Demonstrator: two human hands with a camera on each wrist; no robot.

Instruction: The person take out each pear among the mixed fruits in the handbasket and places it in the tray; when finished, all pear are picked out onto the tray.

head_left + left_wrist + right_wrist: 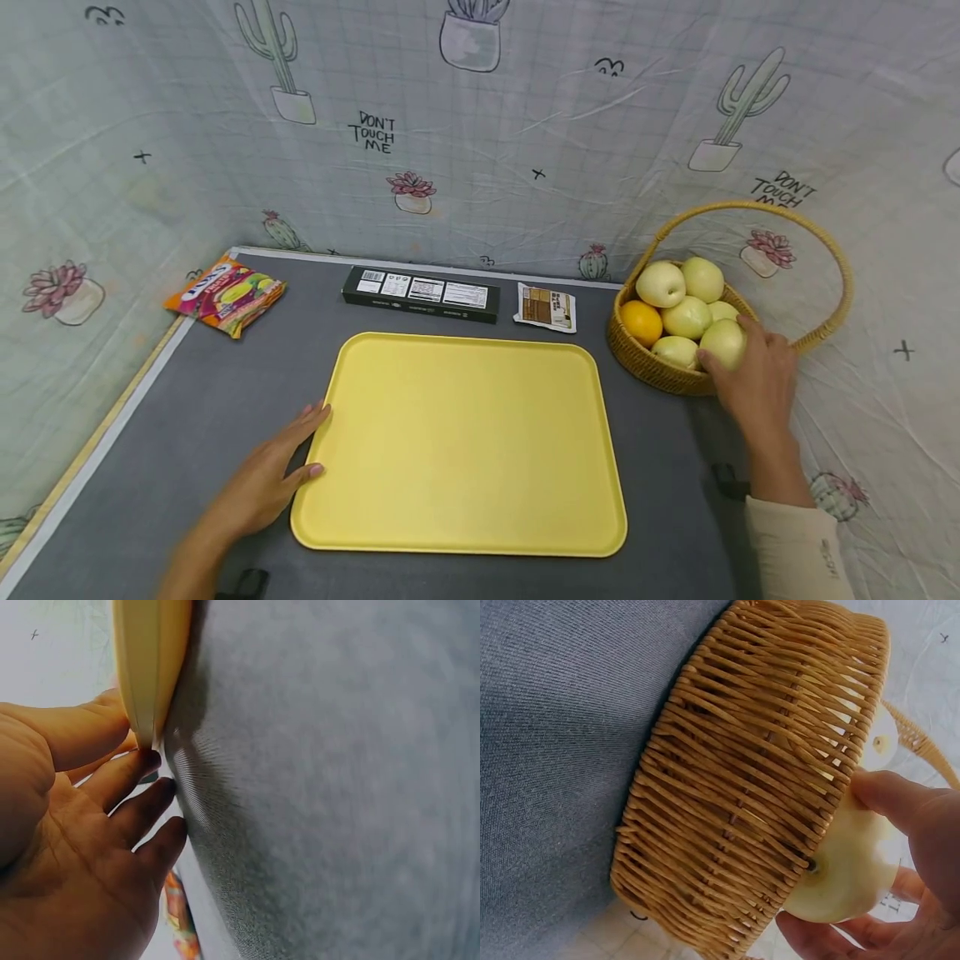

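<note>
At the right, a woven wicker basket (660, 373) with a tall hoop handle holds several round, pale yellow-green fruits (660, 284) and an orange (641, 322). My right hand (757, 379) grips one pale yellow-green fruit (723, 343) at the basket's near right rim. In the right wrist view, thumb and fingers are spread around this fruit (847, 862), which sits against the wicker. My left hand (262, 479) rests at the left edge of a yellow tray (465, 450). Its thumb and fairly straight fingertips touch the tray's rim (150, 675).
Behind the tray lie a flat black box (420, 294) with white labels and a small brown-and-white packet (546, 308). An orange and pink snack bag (227, 296) is at the far left corner of the grey table (187, 400). A printed cloth (480, 150) hangs around the table.
</note>
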